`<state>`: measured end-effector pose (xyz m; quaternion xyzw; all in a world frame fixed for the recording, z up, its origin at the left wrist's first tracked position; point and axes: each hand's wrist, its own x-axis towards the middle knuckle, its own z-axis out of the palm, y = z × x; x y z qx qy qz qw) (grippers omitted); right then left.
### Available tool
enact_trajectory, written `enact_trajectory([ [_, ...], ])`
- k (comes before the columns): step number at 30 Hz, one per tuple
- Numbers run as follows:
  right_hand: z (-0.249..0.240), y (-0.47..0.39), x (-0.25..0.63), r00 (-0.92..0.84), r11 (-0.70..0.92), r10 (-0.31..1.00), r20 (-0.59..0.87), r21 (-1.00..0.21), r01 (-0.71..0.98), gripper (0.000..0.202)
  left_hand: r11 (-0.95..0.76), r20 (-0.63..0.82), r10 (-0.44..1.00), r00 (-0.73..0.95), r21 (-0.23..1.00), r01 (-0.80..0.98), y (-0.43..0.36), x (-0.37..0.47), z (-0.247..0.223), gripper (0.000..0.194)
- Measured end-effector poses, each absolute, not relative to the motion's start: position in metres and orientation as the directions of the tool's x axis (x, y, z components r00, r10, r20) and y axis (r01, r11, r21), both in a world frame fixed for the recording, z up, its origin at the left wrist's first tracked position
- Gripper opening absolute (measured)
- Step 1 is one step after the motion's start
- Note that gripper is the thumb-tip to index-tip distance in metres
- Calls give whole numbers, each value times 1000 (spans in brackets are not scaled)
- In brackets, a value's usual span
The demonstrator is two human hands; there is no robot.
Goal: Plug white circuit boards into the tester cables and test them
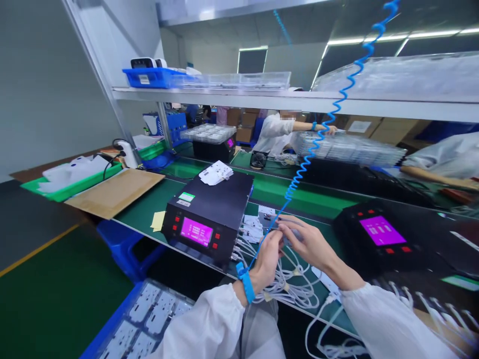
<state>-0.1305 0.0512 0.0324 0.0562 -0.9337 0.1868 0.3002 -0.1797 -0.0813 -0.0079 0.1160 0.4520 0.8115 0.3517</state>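
L hand & R hand meet over the green bench, fingertips drawn in close together, w/ fingers bent & little gap btwn them, at a thin grey piece; the fingers overlap & the spot is small, so can't tell if either hand actually grips it or just touches it. That piece sits at the fingertips, just R of the black box w/ lit pink screen, near white plates on the bench. White cables lie looped below the hands, some plugged into the box's R side. Blue wrist strap on L wrist, w/ coiled blue cord running up past the shelf. More cut-out plates in a pile on top of the box; yellow note at its L, then brown board & green tray w/ white pcs. 2nd black box, also pink-screened, stands to the R. Btm L: clear tray w/ white plates in its compartments. Across the bench, a co-worker in white has an arm out over stacked clear trays.
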Motion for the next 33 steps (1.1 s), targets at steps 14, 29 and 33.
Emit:
enact_trajectory([
  [14,24,57,-139,-584,860,409,701,-510,-9,54,-191,-101,671,-734,934,-303,-60,-189,-32,72],
  [29,7,69,-154,-330,-142,943,-37,-944,-299,47,-165,214,677,-704,977,138,-34,-182,-41,31],
  [33,1,71,-160,-330,-133,944,-4,-919,-370,42,-143,196,650,-734,980,136,-30,-180,-34,18],
])
